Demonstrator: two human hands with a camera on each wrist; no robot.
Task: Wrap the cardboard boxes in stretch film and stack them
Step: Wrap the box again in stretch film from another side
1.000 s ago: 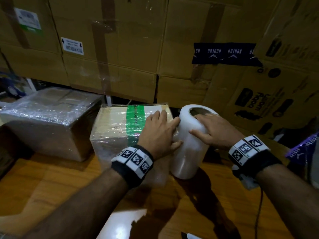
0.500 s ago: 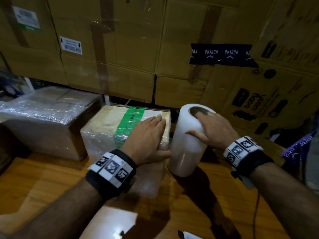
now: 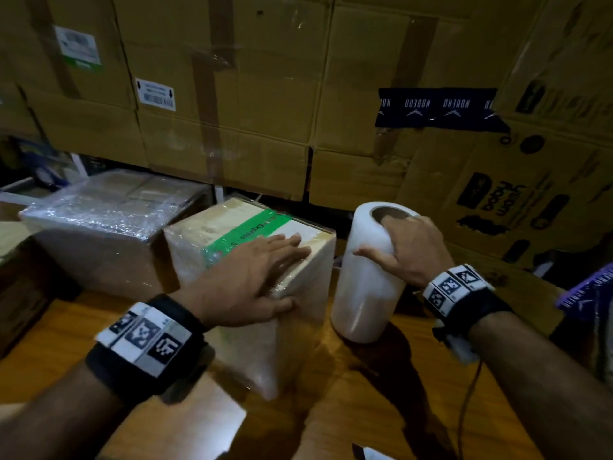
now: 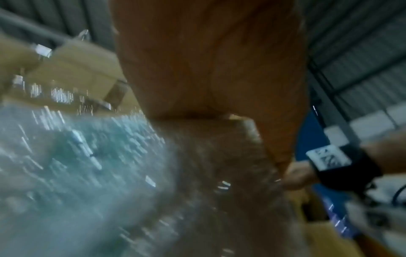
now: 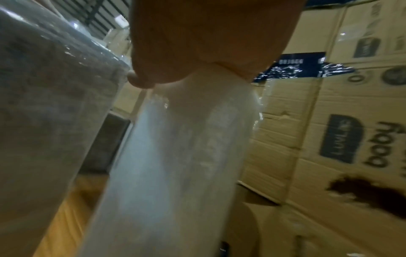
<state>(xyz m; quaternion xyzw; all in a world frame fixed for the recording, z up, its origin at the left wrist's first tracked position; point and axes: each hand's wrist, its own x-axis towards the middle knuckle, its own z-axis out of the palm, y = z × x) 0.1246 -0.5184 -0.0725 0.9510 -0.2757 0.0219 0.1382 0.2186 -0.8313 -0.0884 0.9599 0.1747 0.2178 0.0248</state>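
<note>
Standing at the wooden table, I see the person's left hand nearest me, laid flat on the top of the small film-covered box with green tape, fingers straight and together, thumb hooked down over the near edge. It holds nothing; I'd guess it presses there to pin the film and keep the box from sliding while the wrap is pulled taut. The left wrist view is too blurred to add more than crinkled plastic under the palm.

Just beside the box on its right, the stretch film roll stands upright on the table. The right hand caps its top, fingers curled into the cardboard core and thumb spread down the outside, a grip that probably lets the roll turn and pay out. Whether film runs between roll and box I cannot tell.

Further left sits a larger wrapped box, apparently finished; nothing is stacked on it yet. Behind everything rises a wall of big cardboard cartons.
</note>
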